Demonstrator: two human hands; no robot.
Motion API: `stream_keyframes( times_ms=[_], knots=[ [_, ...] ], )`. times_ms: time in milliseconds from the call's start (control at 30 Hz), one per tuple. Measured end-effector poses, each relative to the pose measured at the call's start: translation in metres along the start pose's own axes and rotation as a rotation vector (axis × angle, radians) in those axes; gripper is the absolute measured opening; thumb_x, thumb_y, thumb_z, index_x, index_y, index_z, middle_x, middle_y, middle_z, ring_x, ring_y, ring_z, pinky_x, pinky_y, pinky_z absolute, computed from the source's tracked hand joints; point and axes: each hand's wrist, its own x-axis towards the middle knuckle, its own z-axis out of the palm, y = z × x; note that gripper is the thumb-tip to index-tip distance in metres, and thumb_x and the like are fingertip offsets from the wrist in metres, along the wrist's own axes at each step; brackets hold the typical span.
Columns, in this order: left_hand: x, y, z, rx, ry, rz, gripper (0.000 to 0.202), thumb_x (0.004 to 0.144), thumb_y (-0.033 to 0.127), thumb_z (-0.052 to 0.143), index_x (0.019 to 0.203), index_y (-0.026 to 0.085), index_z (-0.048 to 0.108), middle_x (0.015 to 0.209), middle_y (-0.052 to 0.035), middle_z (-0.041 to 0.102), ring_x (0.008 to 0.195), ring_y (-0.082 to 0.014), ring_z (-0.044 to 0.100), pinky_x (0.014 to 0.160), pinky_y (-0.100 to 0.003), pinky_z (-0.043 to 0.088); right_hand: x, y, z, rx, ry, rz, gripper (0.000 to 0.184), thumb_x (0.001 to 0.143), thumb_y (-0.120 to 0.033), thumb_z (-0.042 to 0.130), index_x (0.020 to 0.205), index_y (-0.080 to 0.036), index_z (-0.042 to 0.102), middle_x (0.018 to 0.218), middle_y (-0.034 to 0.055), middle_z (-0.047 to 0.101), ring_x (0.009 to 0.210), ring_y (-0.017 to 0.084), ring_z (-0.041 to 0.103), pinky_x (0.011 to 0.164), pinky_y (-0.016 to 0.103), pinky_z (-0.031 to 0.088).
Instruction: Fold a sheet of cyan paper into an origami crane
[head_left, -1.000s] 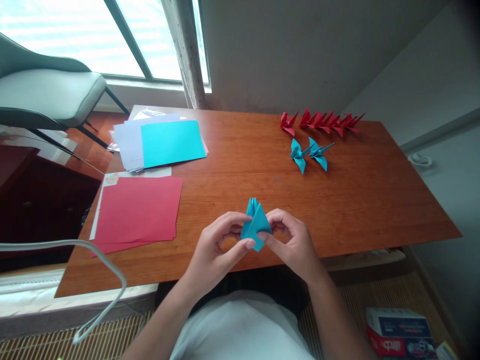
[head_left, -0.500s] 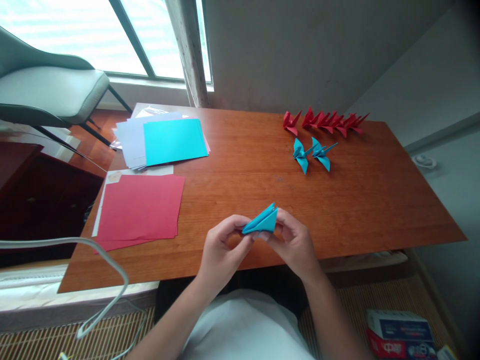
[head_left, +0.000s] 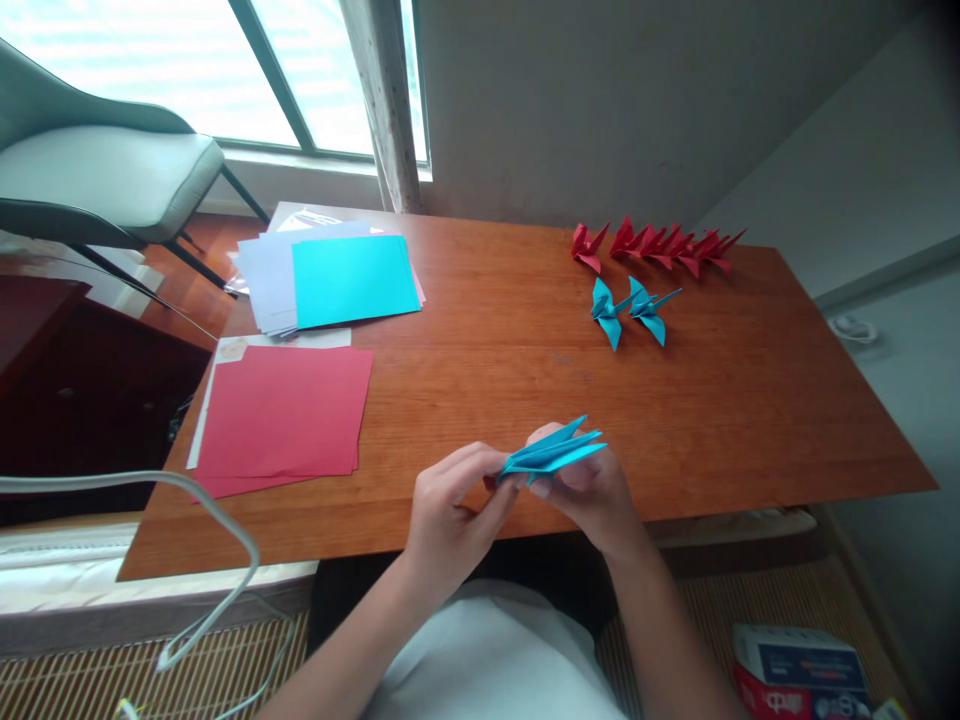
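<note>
A partly folded blue origami paper (head_left: 555, 452) is held above the near edge of the table, its pointed layers fanned out to the right. My left hand (head_left: 457, 500) pinches its left end between thumb and fingers. On the right side, my right hand (head_left: 589, 490) grips it from below and behind, some fingers hidden by the paper. Two blue paper cranes (head_left: 607, 312) stand on the table beyond my hands, to the right. Behind them is a row of several red paper cranes (head_left: 660, 245).
Red paper sheets (head_left: 289, 410) lie at the table's left, over a white sheet. Farther back, blue sheets (head_left: 356, 280) rest on white paper (head_left: 266, 280). A white cable (head_left: 225, 530) loops past the left front corner. A chair (head_left: 112, 180) stands by the window.
The blue paper has turned and its layers have spread, with points now reaching right. Both hands have shifted slightly, the right one lower around the paper. The view has moved a little.
</note>
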Motion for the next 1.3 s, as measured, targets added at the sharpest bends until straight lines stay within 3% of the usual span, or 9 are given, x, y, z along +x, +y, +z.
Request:
stream_keyframes(
  times_ms=[200,333,467,633,733,833,1067,1200,1300],
  knots=[
    [0.003,0.003,0.001,0.054,-0.046,-0.085,0.010,0.091,0.017,0.065,0.081,0.017,0.065,0.069,0.0016,0.062,0.062,-0.0094,0.054,0.061,-0.021,0.044,0.002,0.006,0.003,0.128,0.078,0.011,0.009,0.082,-0.027,0.080,0.080,-0.024,0.072,0.078,-0.0010,0.064,0.076,0.015,0.059,0.072,0.029,0.051],
    [0.003,-0.001,-0.003,-0.025,-0.079,-0.116,0.006,0.091,0.019,0.066,0.085,0.018,0.068,0.076,-0.0002,0.066,0.068,-0.0110,0.057,0.066,-0.022,0.046,0.003,-0.001,0.001,-0.029,-0.037,-0.084,0.009,0.081,-0.020,0.080,0.080,-0.023,0.071,0.080,-0.0002,0.063,0.078,0.016,0.058,0.073,0.030,0.048],
    [0.004,-0.004,-0.009,-0.042,-0.087,-0.105,0.009,0.091,0.018,0.065,0.083,0.018,0.069,0.076,-0.0009,0.066,0.070,-0.0117,0.058,0.067,-0.023,0.046,0.002,-0.005,0.001,-0.107,0.010,-0.119,0.007,0.085,-0.024,0.076,0.082,-0.023,0.070,0.081,0.0006,0.062,0.079,0.016,0.057,0.073,0.030,0.047],
    [0.007,-0.006,-0.008,-0.195,-0.219,-0.378,0.025,0.091,0.034,0.067,0.074,0.016,0.064,0.065,0.0015,0.055,0.059,-0.0097,0.047,0.055,-0.022,0.037,0.003,-0.001,0.007,-0.073,0.209,-0.052,0.022,0.087,-0.034,0.074,0.073,-0.021,0.064,0.069,-0.0032,0.050,0.065,0.012,0.047,0.059,0.024,0.041],
    [0.010,-0.008,-0.006,-0.413,-0.262,-0.546,0.028,0.088,0.041,0.070,0.080,0.015,0.065,0.068,0.0017,0.055,0.060,-0.0097,0.047,0.055,-0.022,0.037,0.006,-0.002,0.011,-0.080,0.216,-0.015,0.027,0.086,-0.037,0.075,0.069,-0.020,0.062,0.066,-0.0034,0.048,0.063,0.011,0.045,0.057,0.023,0.041],
    [0.015,-0.010,-0.003,-0.465,-0.311,-0.616,0.031,0.082,0.041,0.076,0.075,0.014,0.062,0.065,0.0026,0.053,0.059,-0.0092,0.046,0.055,-0.021,0.038,0.012,-0.008,0.014,-0.061,0.178,0.064,0.027,0.083,-0.041,0.076,0.072,-0.020,0.064,0.067,-0.0023,0.053,0.063,0.012,0.047,0.056,0.024,0.041],
    [0.033,-0.017,-0.001,-0.402,-0.326,-0.555,0.032,0.082,0.041,0.076,0.075,0.014,0.061,0.067,0.0031,0.052,0.061,-0.0091,0.048,0.056,-0.021,0.040,0.038,-0.023,0.009,-0.205,0.127,0.047,0.034,0.080,-0.046,0.078,0.067,-0.020,0.062,0.066,-0.0013,0.052,0.063,0.013,0.047,0.054,0.025,0.040],
    [0.057,-0.018,-0.007,-0.375,-0.435,-0.523,0.034,0.084,0.046,0.073,0.079,0.013,0.066,0.070,-0.0005,0.062,0.065,-0.0126,0.057,0.061,-0.023,0.047,0.064,-0.031,0.004,-0.246,0.058,-0.027,0.035,0.081,-0.050,0.077,0.069,-0.019,0.065,0.067,-0.0011,0.054,0.064,0.013,0.049,0.057,0.026,0.041],
    [0.078,-0.020,-0.008,-0.335,-0.417,-0.457,0.036,0.086,0.049,0.069,0.080,0.013,0.068,0.071,-0.0023,0.065,0.064,-0.0133,0.060,0.059,-0.023,0.047,0.089,-0.036,0.000,-0.246,0.063,-0.080,0.041,0.082,-0.060,0.072,0.073,-0.020,0.069,0.067,-0.0007,0.058,0.063,0.014,0.051,0.056,0.027,0.041]
  ],
)
